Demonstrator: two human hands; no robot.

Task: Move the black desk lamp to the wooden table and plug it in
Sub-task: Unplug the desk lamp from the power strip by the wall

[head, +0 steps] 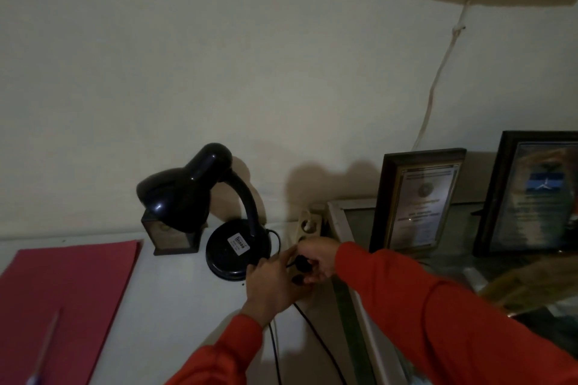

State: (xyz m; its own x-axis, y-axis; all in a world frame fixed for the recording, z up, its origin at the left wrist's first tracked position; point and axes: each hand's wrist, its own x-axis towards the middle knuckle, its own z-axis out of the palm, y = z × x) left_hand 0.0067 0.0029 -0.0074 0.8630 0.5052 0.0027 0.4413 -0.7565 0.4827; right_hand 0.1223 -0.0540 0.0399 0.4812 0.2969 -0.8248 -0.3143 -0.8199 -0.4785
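The black desk lamp (219,216) stands on a pale tabletop (175,300) near the wall, its shade tilted to the left and its round base bearing a white label. Its black cord (316,334) runs down toward the front edge. A beige power strip (308,223) lies along the table's right side, just right of the base. My right hand (319,259) is closed on the black plug (301,263) over the strip. My left hand (275,284) rests beside it, fingers touching the plug and covering part of the strip.
A red folder (62,297) lies at the left with a pen (47,347) on it. A small dark wooden box (170,234) sits behind the lamp shade. Two framed certificates (419,200) (531,194) lean at the right. A white cable (438,72) hangs down the wall.
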